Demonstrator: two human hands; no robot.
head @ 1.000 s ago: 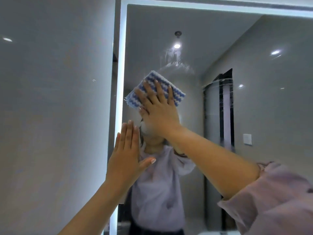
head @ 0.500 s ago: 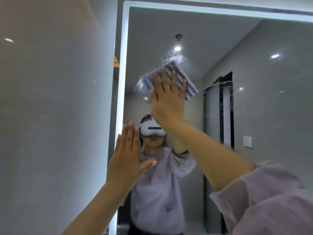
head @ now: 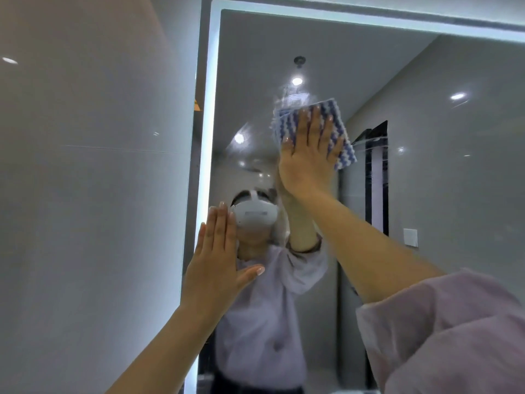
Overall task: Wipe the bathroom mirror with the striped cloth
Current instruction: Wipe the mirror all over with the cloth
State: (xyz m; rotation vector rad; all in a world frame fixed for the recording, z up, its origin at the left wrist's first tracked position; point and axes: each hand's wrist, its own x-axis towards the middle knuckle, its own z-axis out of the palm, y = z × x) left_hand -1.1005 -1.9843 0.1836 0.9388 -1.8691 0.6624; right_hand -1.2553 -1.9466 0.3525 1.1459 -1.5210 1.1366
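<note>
The bathroom mirror (head: 426,166) fills the right of the view, framed by a lit white strip. My right hand (head: 308,155) presses the blue-and-white striped cloth (head: 338,129) flat against the glass high up, fingers spread over it. Wet smears show on the glass just above the cloth. My left hand (head: 218,263) rests flat on the mirror lower down near its left edge, fingers together and thumb out, holding nothing.
A glossy grey tiled wall (head: 91,194) stands to the left of the mirror's lit edge (head: 207,137). The mirror reflects a person in a light shirt, ceiling lights and a dark doorway.
My right hand has slid the cloth up and to the right across the glass, away from the left edge. My left hand has stayed in place.
</note>
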